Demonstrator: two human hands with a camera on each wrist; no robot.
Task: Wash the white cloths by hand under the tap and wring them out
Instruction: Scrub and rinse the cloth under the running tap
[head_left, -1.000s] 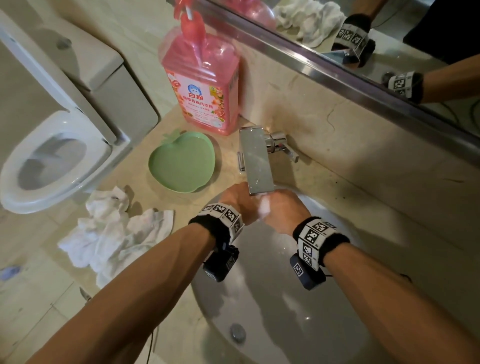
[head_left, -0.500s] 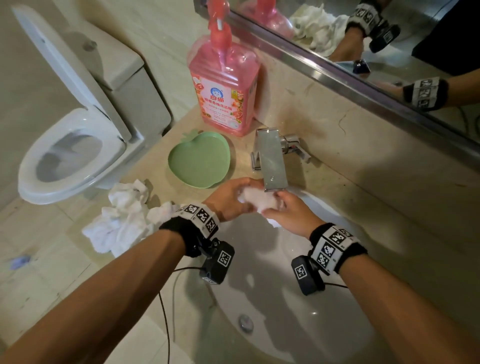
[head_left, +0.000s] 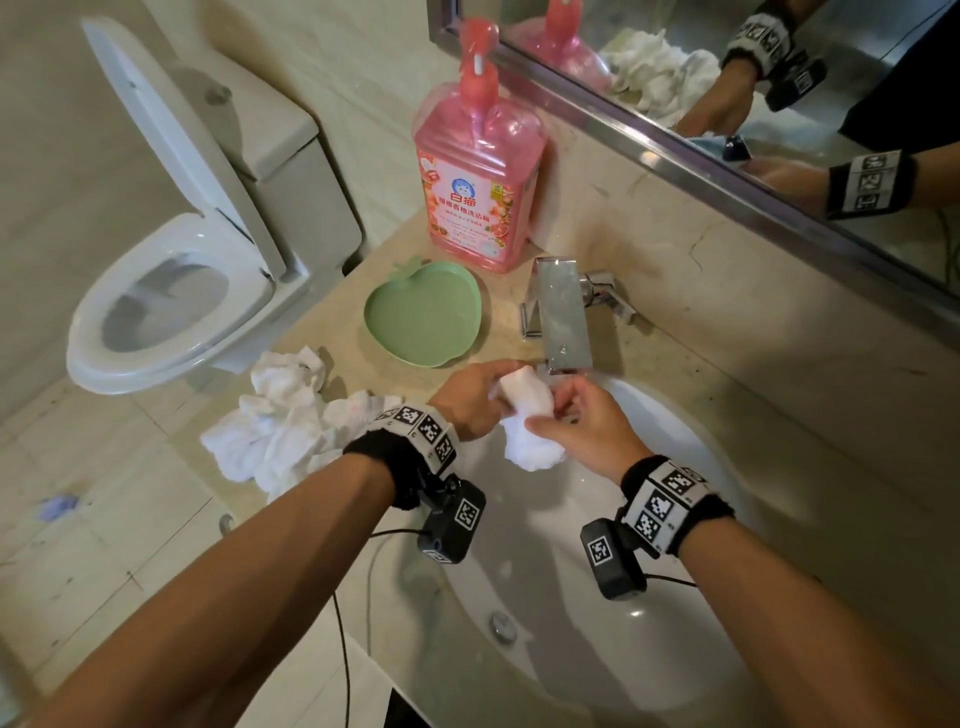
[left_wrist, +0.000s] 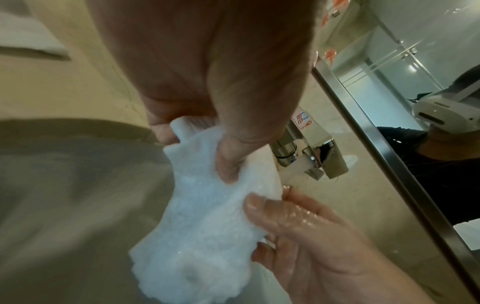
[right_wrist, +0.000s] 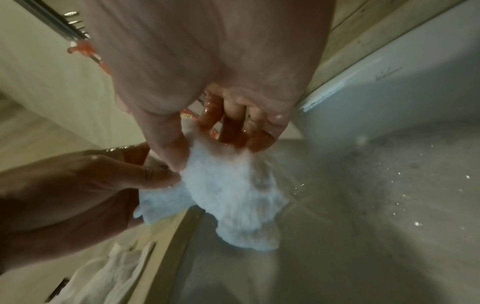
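White cloth (head_left: 527, 415) pinched between left hand (head_left: 470, 402) and right hand (head_left: 589, 431).

Both forearms reach forward, wrists banded; left hand (head_left: 470, 400) and right hand (head_left: 589, 423) close together, fingers curled, pinching.

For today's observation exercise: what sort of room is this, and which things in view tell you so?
A bathroom, most likely at home. A toilet stands beside a counter with a sink and tap, below a wall mirror.
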